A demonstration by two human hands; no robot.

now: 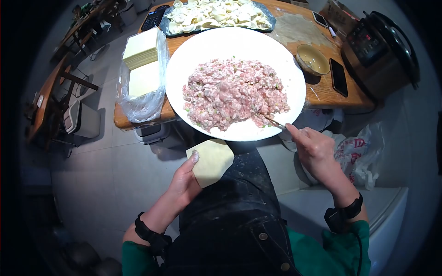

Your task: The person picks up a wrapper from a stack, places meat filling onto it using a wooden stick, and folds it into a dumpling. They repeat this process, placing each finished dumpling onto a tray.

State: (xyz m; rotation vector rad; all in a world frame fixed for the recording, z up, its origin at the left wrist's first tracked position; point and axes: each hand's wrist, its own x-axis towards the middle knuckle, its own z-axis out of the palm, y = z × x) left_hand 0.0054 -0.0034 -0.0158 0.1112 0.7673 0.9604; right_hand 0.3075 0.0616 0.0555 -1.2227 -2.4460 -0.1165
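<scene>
In my left hand [183, 181] is a thin, pale dumpling wrapper [214, 162], with my thumb lying on top of it, whitish residue on its tip. The wrapper is just below the near rim of a large white plate [235, 43]. A mound of minced meat filling [230, 92] with green bits sits on that plate. My right hand [314, 151] is closed around the handle of a thin filling stick [275, 122] at the plate's lower right. The stick's far end is in the edge of the filling, so its tip shape is hidden.
Stacked wrappers [140, 49] in a plastic bag stand left of the plate. Behind it, a tray [172, 33] holds folded dumplings. At right are a small bowl [313, 60], a black phone [338, 77] and an electric cooker [380, 55] on the wooden table [322, 94].
</scene>
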